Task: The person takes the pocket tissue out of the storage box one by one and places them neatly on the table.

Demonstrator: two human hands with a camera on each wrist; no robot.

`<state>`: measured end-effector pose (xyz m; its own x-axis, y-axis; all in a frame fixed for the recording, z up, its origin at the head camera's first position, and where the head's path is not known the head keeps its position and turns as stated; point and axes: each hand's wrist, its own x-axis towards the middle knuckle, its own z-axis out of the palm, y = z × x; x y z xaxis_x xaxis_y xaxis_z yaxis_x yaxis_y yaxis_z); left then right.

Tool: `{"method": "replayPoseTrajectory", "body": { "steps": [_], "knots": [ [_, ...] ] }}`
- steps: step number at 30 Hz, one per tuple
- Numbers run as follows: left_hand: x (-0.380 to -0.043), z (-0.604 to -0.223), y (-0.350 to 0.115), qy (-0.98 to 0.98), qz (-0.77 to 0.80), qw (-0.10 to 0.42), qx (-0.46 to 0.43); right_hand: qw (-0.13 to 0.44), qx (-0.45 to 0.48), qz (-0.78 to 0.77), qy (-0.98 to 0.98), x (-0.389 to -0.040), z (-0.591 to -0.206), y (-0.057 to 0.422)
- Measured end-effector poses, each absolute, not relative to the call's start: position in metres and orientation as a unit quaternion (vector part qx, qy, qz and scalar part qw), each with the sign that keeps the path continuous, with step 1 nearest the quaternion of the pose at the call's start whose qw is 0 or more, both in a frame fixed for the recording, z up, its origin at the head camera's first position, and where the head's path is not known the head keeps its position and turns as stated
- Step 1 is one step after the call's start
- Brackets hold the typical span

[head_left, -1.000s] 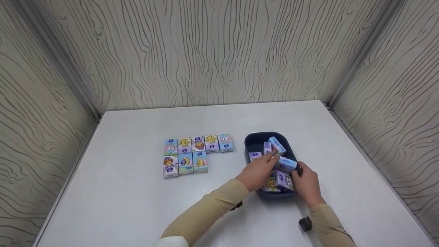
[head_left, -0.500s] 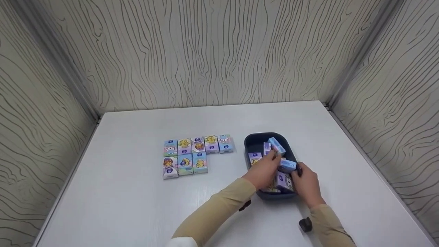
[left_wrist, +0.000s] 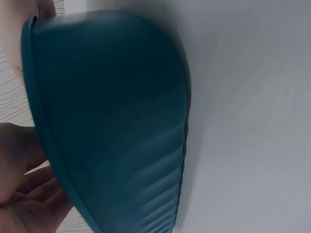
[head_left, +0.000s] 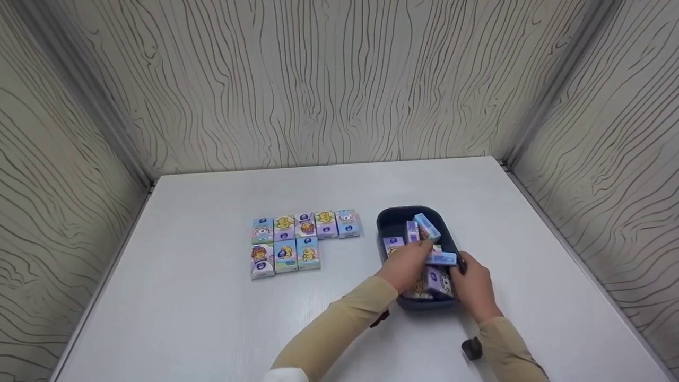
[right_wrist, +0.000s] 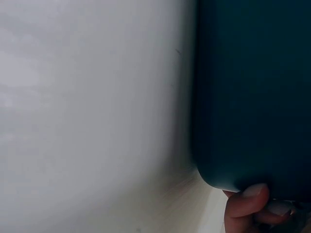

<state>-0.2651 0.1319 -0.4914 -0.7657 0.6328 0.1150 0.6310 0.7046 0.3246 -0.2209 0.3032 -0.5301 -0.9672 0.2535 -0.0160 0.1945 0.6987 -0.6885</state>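
Note:
A dark teal basket (head_left: 424, 305) stands on the table at right, holding several small cartoon-printed packs shaped like pocket tissue packs. Over its middle, my left hand (head_left: 406, 265) reaches in from the left side and pinches the end of a light-blue pack (head_left: 441, 258); the fingertips are partly hidden. My right hand (head_left: 473, 284) grips the basket's dark handle (head_left: 462, 263) on the right side. In the right wrist view, curled fingers (right_wrist: 249, 201) show at the basket's edge. The basket's outer wall (left_wrist: 112, 107) fills much of the left wrist view.
Left of the basket, several packs lie flat in two rows, a longer back row (head_left: 305, 225) and a shorter front row (head_left: 285, 257). The white table (head_left: 185, 318) ends at patterned walls (head_left: 329, 85) behind and at both sides.
My left hand's fingers have closed in toward the light-blue pack, which has turned from slanting to nearly level. The right hand keeps its hold on the handle.

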Motion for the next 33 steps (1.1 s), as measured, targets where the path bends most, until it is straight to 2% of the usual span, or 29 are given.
{"method": "replayPoseTrajectory", "body": {
  "steps": [7,14,21,33],
  "knots": [
    [-0.263,-0.495,0.129,0.921,0.191,-0.027,0.34,0.032,-0.124,0.372,-0.919,-0.221,-0.529,0.303],
    [-0.262,-0.495,0.118,0.909,0.273,-0.027,0.314,0.039,-0.116,0.363,-0.924,-0.222,-0.53,0.304],
    [-0.257,-0.482,0.105,0.879,0.354,-0.084,0.309,0.043,-0.117,0.37,-0.921,-0.221,-0.532,0.304],
    [-0.257,-0.471,0.069,0.866,0.38,-0.169,0.279,0.067,-0.106,0.366,-0.922,-0.22,-0.531,0.303]
  ]
}}
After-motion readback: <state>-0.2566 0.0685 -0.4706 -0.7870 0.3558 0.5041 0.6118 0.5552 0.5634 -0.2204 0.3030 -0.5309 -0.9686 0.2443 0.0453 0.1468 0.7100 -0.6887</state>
